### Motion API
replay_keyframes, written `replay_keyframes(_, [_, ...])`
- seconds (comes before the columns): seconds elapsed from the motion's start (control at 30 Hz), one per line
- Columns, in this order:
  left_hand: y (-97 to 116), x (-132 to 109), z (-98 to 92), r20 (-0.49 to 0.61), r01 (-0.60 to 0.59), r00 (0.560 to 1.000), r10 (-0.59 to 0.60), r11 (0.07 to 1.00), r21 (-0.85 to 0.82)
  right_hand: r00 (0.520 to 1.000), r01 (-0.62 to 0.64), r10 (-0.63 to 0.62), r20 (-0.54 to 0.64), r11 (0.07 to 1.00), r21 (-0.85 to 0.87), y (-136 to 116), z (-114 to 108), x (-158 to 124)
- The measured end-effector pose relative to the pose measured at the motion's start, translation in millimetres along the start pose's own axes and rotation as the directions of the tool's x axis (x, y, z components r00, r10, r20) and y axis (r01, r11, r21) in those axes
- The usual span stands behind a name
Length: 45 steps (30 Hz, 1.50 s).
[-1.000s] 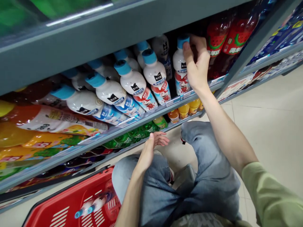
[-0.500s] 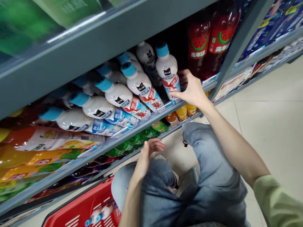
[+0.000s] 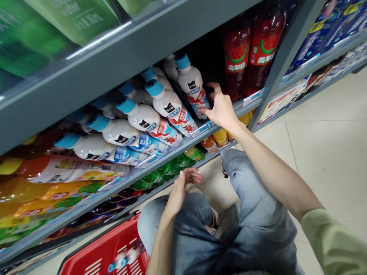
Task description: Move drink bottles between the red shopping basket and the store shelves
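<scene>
My right hand (image 3: 220, 109) reaches onto the grey shelf (image 3: 160, 152), fingers spread against the lower label of a white bottle with a blue cap (image 3: 191, 86) at the right end of a row of like bottles (image 3: 137, 122). The hand touches the bottle but does not wrap it. My left hand (image 3: 180, 187) hovers above my left knee, fingers loosely apart and holding nothing. I crouch in blue jeans.
A red basket (image 3: 106, 252) on the floor at lower left holds two blue-capped bottles (image 3: 124, 259). Red watermelon drink bottles (image 3: 249, 49) stand right of the white ones. Orange and yellow bottles (image 3: 51, 183) lie left. Small orange bottles (image 3: 218, 139) fill the shelf below.
My right hand came down from the bottle's blue cap to its lower label and let go its pinch. The bottle now stands further back on the shelf. My left hand barely moved.
</scene>
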<state>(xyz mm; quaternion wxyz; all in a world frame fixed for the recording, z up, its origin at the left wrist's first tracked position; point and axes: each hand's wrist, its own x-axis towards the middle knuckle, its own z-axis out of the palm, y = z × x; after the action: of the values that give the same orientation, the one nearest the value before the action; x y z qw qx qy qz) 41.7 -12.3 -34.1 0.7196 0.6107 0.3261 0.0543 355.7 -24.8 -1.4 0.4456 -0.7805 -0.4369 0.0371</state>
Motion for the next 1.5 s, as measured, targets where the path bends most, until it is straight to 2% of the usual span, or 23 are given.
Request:
replay_keyframes(0.27, [1.7,-3.2,0.7,0.004,-0.004,1.0,0.004,1.0,0.013,0.998,0.016,-0.01,0.056,0.995,-0.102,-11.3,10.9,7.4])
replay_keyframes(0.63, [9.1,-6.4,5.2,-0.025,-0.005,1.0,0.006,0.999,0.046,0.998,0.069,-0.069,-0.004,0.998,0.005,-5.4,28.2,17.6])
replay_keyframes(1.13, [5.1,-5.3,5.7,-0.019,-0.027,0.999,0.029,0.995,0.098,0.988,0.146,-0.146,-0.049,0.989,0.003,2.4,29.5,14.5])
replay_keyframes(1.27, [-2.4,-3.9,6.1,-0.036,-0.058,0.997,0.063,0.991,0.121,0.995,0.083,-0.083,-0.057,0.997,-0.011,-0.6,22.1,11.1])
replay_keyframes(1.33, [-5.1,-4.4,4.7,-0.038,-0.085,0.995,0.092,0.986,0.146,0.988,0.112,-0.105,-0.113,0.992,0.058,-1.9,17.5,7.9])
replay_keyframes(1.4, [-6.2,-6.3,2.6,-0.034,-0.127,0.99,0.135,0.974,0.188,0.968,0.195,-0.157,-0.198,0.962,0.191,-4.7,11.9,2.9])
replay_keyframes(1.47, [-5.2,-9.8,0.9,-0.036,-0.173,0.982,0.186,0.957,0.231,0.931,0.304,-0.2,-0.306,0.888,0.345,-12.3,4.8,-4.2])
replay_keyframes(1.5, [-4.1,-12.3,0.5,-0.044,-0.196,0.976,0.212,0.95,0.242,0.92,0.329,-0.183,-0.347,0.842,0.428,-18.9,0.7,-8.8])
